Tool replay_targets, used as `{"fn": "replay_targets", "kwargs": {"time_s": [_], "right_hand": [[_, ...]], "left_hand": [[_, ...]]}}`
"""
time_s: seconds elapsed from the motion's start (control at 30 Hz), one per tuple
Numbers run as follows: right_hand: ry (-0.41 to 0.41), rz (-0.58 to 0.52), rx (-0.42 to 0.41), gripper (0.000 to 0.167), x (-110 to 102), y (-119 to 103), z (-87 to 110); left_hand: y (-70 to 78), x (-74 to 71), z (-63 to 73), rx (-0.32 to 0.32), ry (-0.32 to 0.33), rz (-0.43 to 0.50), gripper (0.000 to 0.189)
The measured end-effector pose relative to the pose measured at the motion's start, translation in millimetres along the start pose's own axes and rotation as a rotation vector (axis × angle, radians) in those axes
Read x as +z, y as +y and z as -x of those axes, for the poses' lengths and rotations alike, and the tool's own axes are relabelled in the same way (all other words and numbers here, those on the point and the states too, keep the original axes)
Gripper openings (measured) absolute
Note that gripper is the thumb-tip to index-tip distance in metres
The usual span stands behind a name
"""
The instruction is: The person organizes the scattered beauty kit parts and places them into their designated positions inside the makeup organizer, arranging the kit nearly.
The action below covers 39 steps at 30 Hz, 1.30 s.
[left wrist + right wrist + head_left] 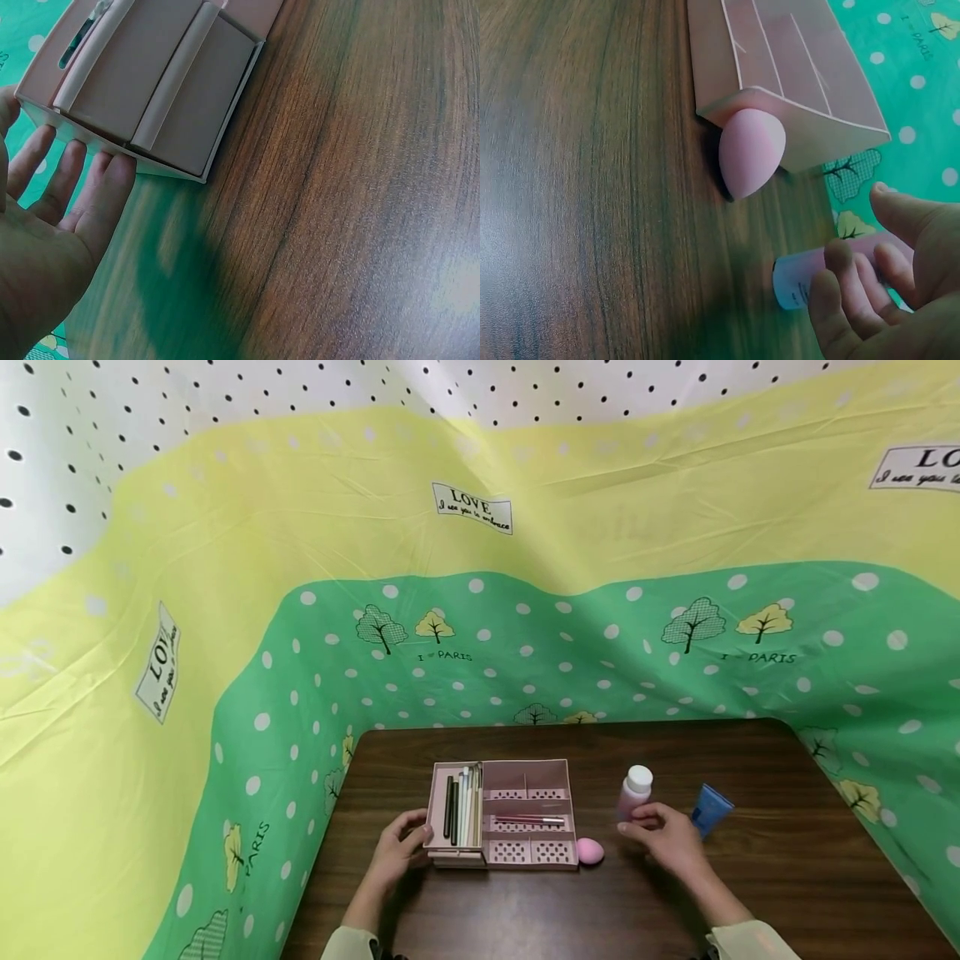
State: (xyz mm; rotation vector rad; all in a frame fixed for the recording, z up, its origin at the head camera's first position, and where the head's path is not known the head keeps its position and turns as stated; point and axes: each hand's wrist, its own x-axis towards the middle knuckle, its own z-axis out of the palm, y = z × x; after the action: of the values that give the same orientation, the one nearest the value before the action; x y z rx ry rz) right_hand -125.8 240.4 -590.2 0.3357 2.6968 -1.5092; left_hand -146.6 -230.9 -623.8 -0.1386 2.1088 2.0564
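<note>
My left hand (400, 847) is at the left side of a pink desk organizer (525, 766), its fingertips touching the side wall. In the left wrist view those fingers (105, 191) lie fairly straight along the organizer's edge, beside two drawer fronts. The organizer's left section holds several brushes and dark pencils (463, 806). Beside a small bottle (633, 793) with a white cap is my right hand (667, 839), fingers loosely bent and thumb apart. The right wrist view shows the bottle (791, 277) partly hidden behind the fingers. A pink egg-shaped makeup sponge (751, 154) sits against the organizer's right side.
A blue tube (709, 810) stands right of the right hand. Thin reddish sticks (528, 819) lie in the organizer's middle compartment. Everything is on a dark wooden table (540, 914), with a green and yellow patterned cloth (480, 627) hanging behind and at the sides.
</note>
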Motion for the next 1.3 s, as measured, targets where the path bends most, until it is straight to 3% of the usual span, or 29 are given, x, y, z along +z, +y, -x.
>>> {"fn": "replay_targets", "kwargs": {"time_s": [0.2,0.5,0.7,1.07,1.3], "right_hand": [[0.003,-0.027,0.056,0.059,-4,5,-1.2],[-0.027,0.051,0.043,0.075,-11,4,-7.1],[-0.052,-0.016,0.031,0.084,-11,3,-10.8],[-0.062,-0.077,0.031,0.089,-8,10,-25.6],[-0.054,-0.116,0.044,0.084,-7,14,-32.2]], "left_hand": [[0.0,-0.2,0.6,0.008,-0.001,-0.007,0.046],[2.2,-0.7,1.2,0.007,0.013,-0.002,0.047],[2.2,-1.4,0.9,0.004,0.012,-0.007,0.047],[1.7,0.2,1.0,-0.004,0.009,0.007,0.047],[1.5,0.8,0.3,-0.007,0.008,-0.005,0.049]]}}
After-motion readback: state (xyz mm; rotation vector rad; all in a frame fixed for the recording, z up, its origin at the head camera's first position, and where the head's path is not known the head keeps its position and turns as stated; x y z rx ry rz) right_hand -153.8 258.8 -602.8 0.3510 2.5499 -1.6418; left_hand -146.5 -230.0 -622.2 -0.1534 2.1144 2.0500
